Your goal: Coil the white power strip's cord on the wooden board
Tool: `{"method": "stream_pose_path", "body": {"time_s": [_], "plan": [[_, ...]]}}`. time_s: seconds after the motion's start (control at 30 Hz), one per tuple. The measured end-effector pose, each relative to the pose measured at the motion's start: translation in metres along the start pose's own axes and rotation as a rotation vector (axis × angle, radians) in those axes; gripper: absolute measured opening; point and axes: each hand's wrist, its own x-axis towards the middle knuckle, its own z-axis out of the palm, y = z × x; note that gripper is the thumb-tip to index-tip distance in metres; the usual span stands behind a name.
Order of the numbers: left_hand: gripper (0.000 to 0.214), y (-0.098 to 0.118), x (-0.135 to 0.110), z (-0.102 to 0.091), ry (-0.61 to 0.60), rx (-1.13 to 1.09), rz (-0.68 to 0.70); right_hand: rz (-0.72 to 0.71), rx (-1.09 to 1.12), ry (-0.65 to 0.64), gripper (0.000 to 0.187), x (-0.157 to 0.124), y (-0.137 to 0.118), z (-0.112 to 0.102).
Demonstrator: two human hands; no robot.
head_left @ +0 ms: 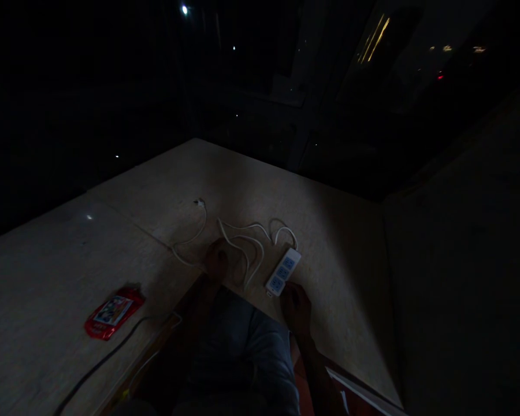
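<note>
A white power strip (283, 271) with several blue socket faces lies slanted near the front edge of the pale surface. Its white cable (260, 252) loops leftward, and the plug (200, 203) lies farther back on the left. My left hand (216, 260) is closed, with fingers curled where the cable runs into it. Against the lower right edge of the strip rests my right hand (296, 305). Its fingers look bent, but deep shadow hides whether they grip the strip.
The pale surface (242, 179) ends in a corner at the back, with dark glass beyond. A red packet (115, 312) lies at the left. Near it a dark cord (108, 352) crosses the front edge. A dark wall (459, 277) stands on the right.
</note>
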Motion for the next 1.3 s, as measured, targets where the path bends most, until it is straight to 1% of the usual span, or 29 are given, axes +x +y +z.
{"method": "stream_pose_path", "body": {"time_s": [0.07,0.1,0.2,0.27,0.3,0.37,0.4,0.47,0.53,0.6,0.7,0.8,0.93,1.03,1.13,1.17,1.2,1.23,1.3], "plan": [[0.043,0.002,0.007,-0.008,0.04,-0.024,0.02,0.018,-0.012,0.009,0.029,0.0,-0.001,0.0],[0.041,0.004,0.015,-0.012,0.078,-0.032,0.023,0.027,-0.015,0.014,0.03,0.0,-0.002,0.0],[0.037,0.005,0.053,-0.024,0.189,-0.021,0.008,0.04,-0.025,0.032,0.03,0.001,-0.004,-0.001],[0.037,0.002,0.084,-0.031,0.146,0.046,-0.035,0.031,-0.028,0.027,0.029,0.0,-0.006,-0.002],[0.039,-0.002,0.098,-0.034,0.097,0.112,-0.083,0.024,-0.024,0.022,0.029,0.0,-0.006,-0.002],[0.043,-0.011,0.12,-0.038,-0.067,0.287,-0.182,0.017,-0.019,0.015,0.029,0.0,-0.006,-0.003],[0.045,-0.017,0.127,-0.039,-0.142,0.35,-0.209,0.02,-0.022,0.018,0.029,0.0,-0.005,-0.003],[0.047,-0.027,0.135,-0.04,-0.244,0.42,-0.231,0.029,-0.035,0.033,0.029,0.0,-0.005,-0.002],[0.046,-0.035,0.136,-0.039,-0.286,0.433,-0.227,0.029,-0.041,0.042,0.03,0.0,-0.004,-0.002],[0.041,-0.04,0.136,-0.038,-0.332,0.44,-0.222,0.023,-0.03,0.046,0.031,0.001,-0.004,-0.002],[0.029,-0.042,0.135,-0.038,-0.384,0.427,-0.222,0.017,-0.028,0.049,0.032,0.001,-0.006,-0.003],[0.022,-0.039,0.134,-0.04,-0.392,0.394,-0.228,0.014,-0.026,0.052,0.033,0.001,-0.005,-0.003],[0.018,-0.023,0.133,-0.048,-0.323,0.312,-0.224,0.029,-0.019,0.046,0.031,0.002,0.0,-0.002],[0.026,-0.004,0.134,-0.059,-0.224,0.209,-0.188,0.023,-0.018,0.04,0.029,0.002,0.002,-0.001],[0.035,0.022,0.131,-0.076,-0.12,0.073,-0.14,0.031,0.0,0.037,0.031,0.003,0.0,-0.001],[0.035,0.033,0.128,-0.083,-0.081,-0.001,-0.117,0.038,0.008,0.039,0.033,0.003,0.0,-0.001],[0.032,0.046,0.124,-0.091,-0.008,-0.169,-0.091,0.046,0.019,0.04,0.034,0.003,-0.001,0.0],[0.03,0.061,0.118,-0.1,0.039,-0.347,-0.044,0.053,0.033,0.041,0.036,0.003,-0.002,0.0],[0.03,0.094,0.102,-0.117,0.061,-0.576,0.047,0.065,0.076,0.044,0.038,0.003,-0.005,0.001]]}}
